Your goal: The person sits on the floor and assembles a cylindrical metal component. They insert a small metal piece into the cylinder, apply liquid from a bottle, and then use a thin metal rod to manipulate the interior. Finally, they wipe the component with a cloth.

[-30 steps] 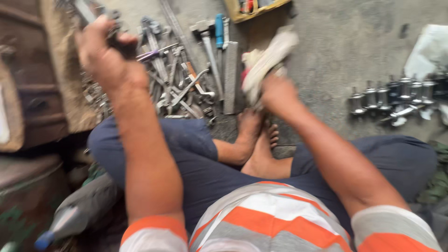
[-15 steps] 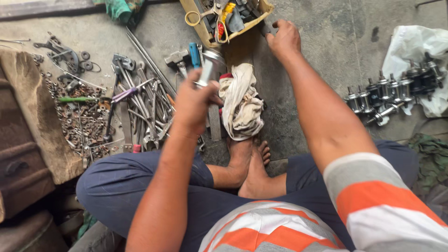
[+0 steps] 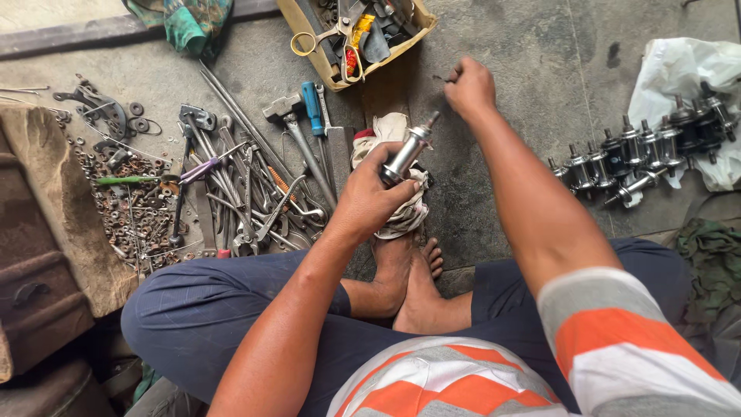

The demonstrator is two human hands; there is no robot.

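I sit cross-legged on a concrete floor. My left hand (image 3: 369, 194) grips a shiny metal wheel hub (image 3: 405, 153) with its axle pointing up and to the right, held just above a dirty white rag (image 3: 394, 174) that lies in front of my feet. My right hand (image 3: 468, 86) is stretched out past the rag, fingers pinched together on a small dark part that is too small to identify, just above the floor near a yellow tool tray (image 3: 351, 42).
A heap of wrenches, pliers and rods (image 3: 247, 185) lies left of the rag, with loose nuts and washers (image 3: 127, 208) further left. A row of several hubs (image 3: 641, 150) rests on a white plastic sheet at right. Worn wooden boxes (image 3: 38, 255) stand at far left.
My left hand has brought the hub from the far left to above the rag. My right hand let go of the rag, reached to the tool tray, then drew back a little.
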